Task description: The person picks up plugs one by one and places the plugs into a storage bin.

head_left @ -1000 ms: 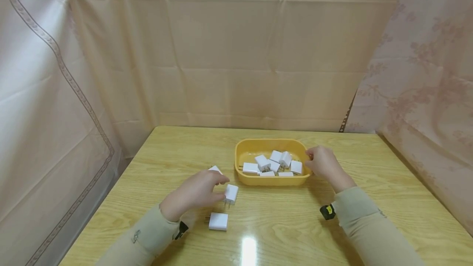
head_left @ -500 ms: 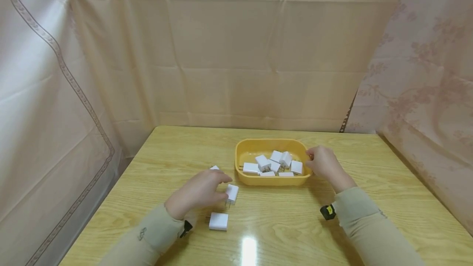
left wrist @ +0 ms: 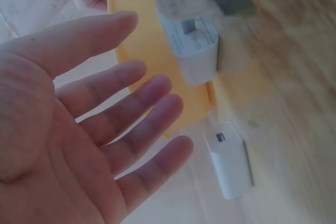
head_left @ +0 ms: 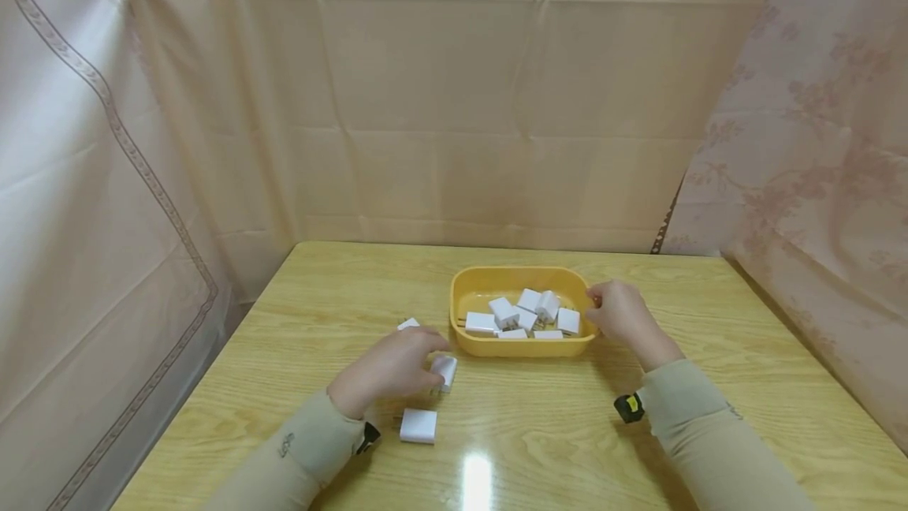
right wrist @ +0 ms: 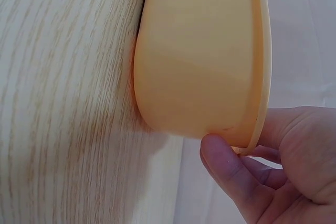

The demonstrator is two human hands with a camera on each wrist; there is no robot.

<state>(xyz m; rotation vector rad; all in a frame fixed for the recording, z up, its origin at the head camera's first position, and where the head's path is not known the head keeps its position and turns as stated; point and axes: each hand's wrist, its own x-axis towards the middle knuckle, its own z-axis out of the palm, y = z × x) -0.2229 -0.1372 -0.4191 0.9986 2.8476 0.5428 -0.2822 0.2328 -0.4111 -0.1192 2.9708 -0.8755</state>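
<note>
My left hand (head_left: 388, 365) hovers over a white plug-in charger (head_left: 446, 369) on the table, its thumb and fingertips spread around the near side. In the left wrist view the fingers are apart and hold nothing, with that charger (left wrist: 198, 59) just beyond them. One charger (head_left: 418, 426) lies nearer the front, prongs pointing left. Another charger (head_left: 408, 323) sits behind the hand, partly covered by it. My right hand (head_left: 624, 318) pinches the right end of a yellow plastic basket (head_left: 525, 348); the right wrist view shows the thumb (right wrist: 223, 156) against its outer wall below the rim.
Inside the basket several white chargers (head_left: 481, 323) lie jumbled. A wooden table (head_left: 553, 432) carries everything, with a beige cloth (head_left: 440, 101) hanging behind its back edge and patterned cloth (head_left: 823, 140) on the right.
My left hand has shifted slightly to the right, over the middle charger, uncovering more of the charger behind it. My right hand and the basket have stayed put.
</note>
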